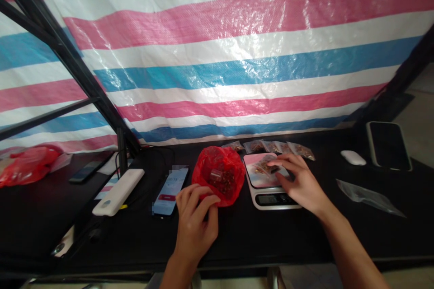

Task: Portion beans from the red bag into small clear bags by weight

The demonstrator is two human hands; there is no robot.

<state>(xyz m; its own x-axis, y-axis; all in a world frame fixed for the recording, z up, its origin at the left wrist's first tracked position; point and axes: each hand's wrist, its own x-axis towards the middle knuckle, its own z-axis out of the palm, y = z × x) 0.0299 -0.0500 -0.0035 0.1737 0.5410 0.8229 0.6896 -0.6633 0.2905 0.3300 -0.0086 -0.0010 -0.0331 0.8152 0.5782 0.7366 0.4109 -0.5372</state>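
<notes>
My left hand (196, 221) grips the near rim of a red plastic bag (233, 180) holding dried reddish-brown grains, perhaps peppercorns, with a small clear cup (216, 177) among them. My right hand (300, 183) lies over a white digital kitchen scale (271, 199), its fingertips pinching a small clear packet (266, 165) on the platform. Behind the scale, a row of several filled small packets (271, 146) lies on the black table (237, 239).
A smartphone (169, 191) and a white power bank (118, 192) lie left of the bag. To the right are a white mouse (353, 157), a cased phone (388, 146) and a flat plastic bag (369, 197). A striped tarpaulin (217, 54) hangs behind the table.
</notes>
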